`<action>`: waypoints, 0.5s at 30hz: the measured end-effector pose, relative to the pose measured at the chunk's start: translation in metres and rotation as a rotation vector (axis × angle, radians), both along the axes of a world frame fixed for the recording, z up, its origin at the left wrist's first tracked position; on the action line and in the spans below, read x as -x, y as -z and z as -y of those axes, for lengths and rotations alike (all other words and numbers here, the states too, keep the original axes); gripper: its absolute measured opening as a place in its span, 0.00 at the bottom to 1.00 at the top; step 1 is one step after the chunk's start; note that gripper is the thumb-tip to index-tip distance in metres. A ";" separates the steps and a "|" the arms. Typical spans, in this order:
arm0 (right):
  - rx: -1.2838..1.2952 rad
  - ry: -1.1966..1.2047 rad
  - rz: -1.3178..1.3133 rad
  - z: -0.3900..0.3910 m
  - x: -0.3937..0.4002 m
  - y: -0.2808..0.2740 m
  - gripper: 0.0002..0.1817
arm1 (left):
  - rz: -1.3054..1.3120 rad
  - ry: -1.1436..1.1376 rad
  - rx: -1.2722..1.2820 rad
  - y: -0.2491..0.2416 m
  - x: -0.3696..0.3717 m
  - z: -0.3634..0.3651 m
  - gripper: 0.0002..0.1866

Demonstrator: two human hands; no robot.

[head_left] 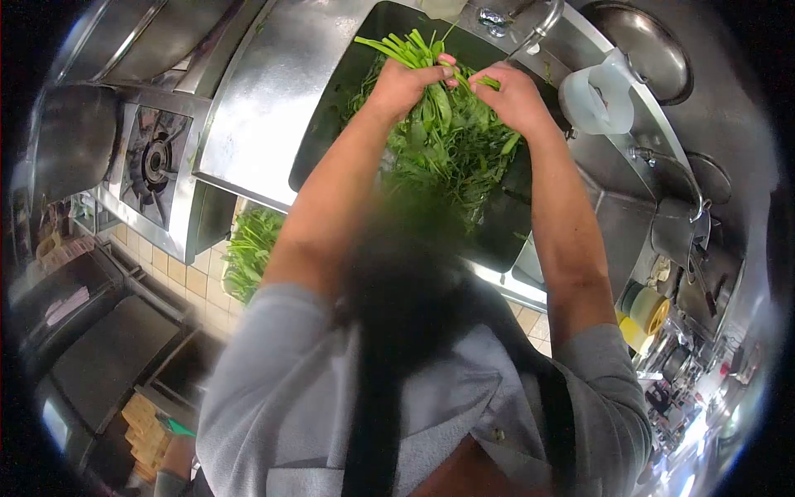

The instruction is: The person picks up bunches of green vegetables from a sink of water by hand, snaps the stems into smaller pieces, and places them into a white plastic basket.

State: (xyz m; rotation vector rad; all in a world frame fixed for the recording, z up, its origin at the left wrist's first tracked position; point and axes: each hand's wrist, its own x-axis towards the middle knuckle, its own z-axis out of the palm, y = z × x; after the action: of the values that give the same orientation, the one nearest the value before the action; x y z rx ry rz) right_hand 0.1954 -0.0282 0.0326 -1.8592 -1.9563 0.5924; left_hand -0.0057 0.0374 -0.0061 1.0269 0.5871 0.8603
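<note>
My left hand (399,91) is closed around a bunch of leafy green stems (407,51), whose cut ends point up and left. Close beside it, my right hand (512,98) pinches a green stem (489,83) between thumb and fingers. Both hands are above a deep sink (319,132). More loose leafy greens (455,170) fill the sink below them, partly hidden by the blur at the middle of the view.
A faucet (542,26) reaches over the sink's far edge. To the right is a translucent plastic pitcher (609,99). Left are a steel counter (265,91), a gas burner (156,161) and more greens (252,248) down low. Another person's arm (175,464) shows bottom left.
</note>
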 end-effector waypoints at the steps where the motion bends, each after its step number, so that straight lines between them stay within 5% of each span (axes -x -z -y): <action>1: 0.000 -0.002 0.000 0.001 0.000 0.003 0.14 | 0.012 -0.004 0.013 0.000 -0.001 0.000 0.10; 10: -0.108 0.198 0.057 0.005 0.013 0.023 0.16 | 0.044 -0.093 0.112 0.006 -0.006 0.012 0.09; 15: -0.019 0.639 -0.807 0.002 -0.022 0.032 0.15 | 0.171 -0.345 0.277 0.018 0.007 0.011 0.07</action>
State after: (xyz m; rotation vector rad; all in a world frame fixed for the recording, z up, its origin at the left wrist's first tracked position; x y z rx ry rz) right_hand 0.2175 -0.0306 0.0006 -1.7025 -0.8034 0.9047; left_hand -0.0126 0.0268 -0.0245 0.6013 0.7263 1.1221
